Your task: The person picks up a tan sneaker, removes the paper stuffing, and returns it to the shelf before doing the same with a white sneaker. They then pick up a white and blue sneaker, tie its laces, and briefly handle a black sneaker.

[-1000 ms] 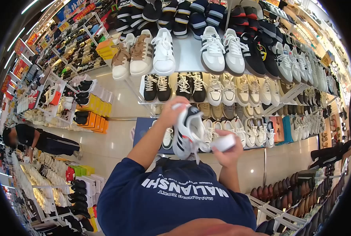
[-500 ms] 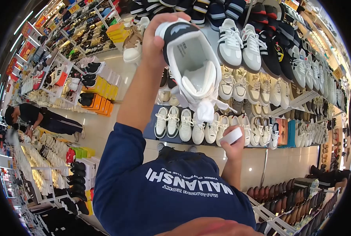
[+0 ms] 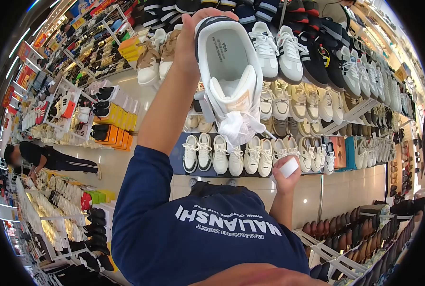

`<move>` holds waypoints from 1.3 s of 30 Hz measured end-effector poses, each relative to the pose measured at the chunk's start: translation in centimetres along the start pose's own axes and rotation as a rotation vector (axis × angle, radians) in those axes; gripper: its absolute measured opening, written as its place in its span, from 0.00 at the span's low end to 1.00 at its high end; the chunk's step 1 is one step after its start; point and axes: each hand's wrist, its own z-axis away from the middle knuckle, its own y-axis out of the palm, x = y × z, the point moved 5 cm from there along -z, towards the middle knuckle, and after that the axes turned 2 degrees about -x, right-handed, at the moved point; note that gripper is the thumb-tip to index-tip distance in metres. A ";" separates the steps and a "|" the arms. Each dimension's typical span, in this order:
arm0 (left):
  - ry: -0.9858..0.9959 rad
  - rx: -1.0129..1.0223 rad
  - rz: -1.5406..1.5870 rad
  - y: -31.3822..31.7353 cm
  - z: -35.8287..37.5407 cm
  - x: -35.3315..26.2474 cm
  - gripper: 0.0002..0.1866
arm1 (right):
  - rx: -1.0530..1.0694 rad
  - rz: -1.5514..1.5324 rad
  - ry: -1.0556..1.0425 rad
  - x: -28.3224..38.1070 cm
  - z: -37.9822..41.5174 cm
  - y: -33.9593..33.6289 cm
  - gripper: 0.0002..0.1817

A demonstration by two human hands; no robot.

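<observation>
My left hand [image 3: 189,45] is raised, its fingers closed around the heel of a white sneaker [image 3: 256,71] with a dark heel collar. The shoe's opening faces me, showing the grey insole with printed lettering and the padded tongue. Bunched white laces [image 3: 232,127] hang at its toe end. Lower and to the right, my right hand [image 3: 285,181] pinches a small white block [image 3: 288,168], whose material I cannot make out. This hand is apart from the sneaker, near the front row of pale sneakers [image 3: 220,155].
Display racks hold striped white sneakers [image 3: 292,57] and black shoes [image 3: 312,62] ahead. Brown leather shoes [image 3: 350,229] fill a rack at lower right. Orange boxes [image 3: 113,136] stand left of the aisle. A person in dark clothes [image 3: 34,155] leans over a shoe rack at far left.
The sneaker has tipped, so more of its insole and tongue label shows. My right hand has shifted slightly right and down, with the white block turned in its fingers.
</observation>
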 end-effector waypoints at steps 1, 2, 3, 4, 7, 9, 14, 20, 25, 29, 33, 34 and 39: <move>-0.002 -0.005 0.025 0.0 -0.1 0.2 0.33 | -0.016 -0.011 0.011 0.0 0.0 -0.1 0.22; -0.006 -0.011 0.051 0.1 -0.1 0.5 0.33 | 0.001 0.033 0.012 -0.2 0.1 -0.3 0.21; -0.010 -0.017 0.077 0.2 -0.2 0.6 0.33 | 0.017 0.077 0.013 -0.4 -0.1 -0.5 0.21; -0.021 -0.029 0.032 0.3 -0.2 0.7 0.32 | 0.032 0.120 0.013 -0.5 -0.2 -0.8 0.21; -0.063 -0.026 -0.019 1.1 0.0 1.6 0.32 | 0.322 0.487 -0.138 3.6 -3.2 0.8 0.26; -0.099 0.015 0.028 2.1 -0.4 2.5 0.32 | 0.437 0.642 -0.428 9.1 -6.1 4.3 0.36; -0.276 0.034 0.012 4.2 -0.9 4.0 0.31 | 0.903 1.209 -0.499 17.7 -10.6 12.6 0.54; -0.511 -0.010 -0.051 3.4 -0.1 4.6 0.27 | 1.005 1.739 -0.542 17.2 -12.5 17.3 0.56; -0.570 -0.327 -0.124 4.2 0.1 2.5 0.22 | 0.999 1.753 -0.577 17.5 -14.0 19.5 0.57; -0.560 -0.286 0.011 2.7 0.2 3.3 0.20 | 1.010 1.778 -0.564 17.8 -13.4 19.9 0.56; -0.602 -0.214 -0.001 2.6 -0.2 3.1 0.21 | 0.932 1.818 -0.508 18.5 -13.0 20.0 0.54; -0.615 -0.191 -0.025 2.7 -0.5 3.0 0.21 | 0.937 1.810 -0.536 18.4 -13.1 20.0 0.54; -0.581 -0.240 -0.025 2.7 -0.8 2.8 0.19 | 0.935 1.807 -0.568 18.1 -14.5 20.0 0.55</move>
